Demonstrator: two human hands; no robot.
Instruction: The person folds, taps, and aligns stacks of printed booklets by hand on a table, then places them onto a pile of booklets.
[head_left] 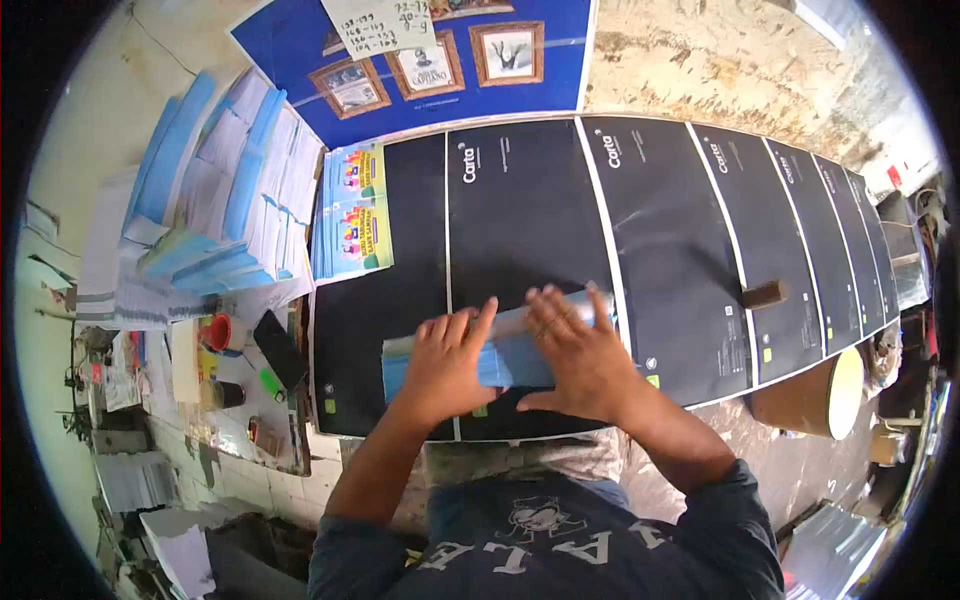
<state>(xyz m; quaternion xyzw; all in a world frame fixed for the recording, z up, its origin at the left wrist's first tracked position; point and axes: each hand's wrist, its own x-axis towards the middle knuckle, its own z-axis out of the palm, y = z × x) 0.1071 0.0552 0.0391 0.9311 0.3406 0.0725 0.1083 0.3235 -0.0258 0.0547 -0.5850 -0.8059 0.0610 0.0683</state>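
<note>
Lengthwise, a light-blue paper bundle [520, 362] lies across the near part of a black-covered table [530, 220], its long axis running left to right and slanting slightly away toward its right end. The left hand [447, 365] lies over its left half and the right hand [578, 352] over its right half, both palms down with fingers reaching toward the far edge; whether they grip it or only press, I cannot tell. Together they cover much of the bundle.

Beneath, white lines divide the black covering into panels, several printed sideways with "Carta" in white, with small green labels [653, 382] near the closest edge. Farther right on the table stands a small wooden block [766, 293], well apart from the bundle. Beyond the left hand, bright yellow-and-blue booklets [357, 210] carry a title that seems to include "TABUNGAN".

Tall stacks of blue and white paper [225, 190] crowd the far left; nearer are a red cup [222, 332] and a flat dark object [280, 348]. Behind the table, a blue poster [555, 90] shows framed pictures, partly covered by a note [385, 25] of handwritten number ranges.
</note>
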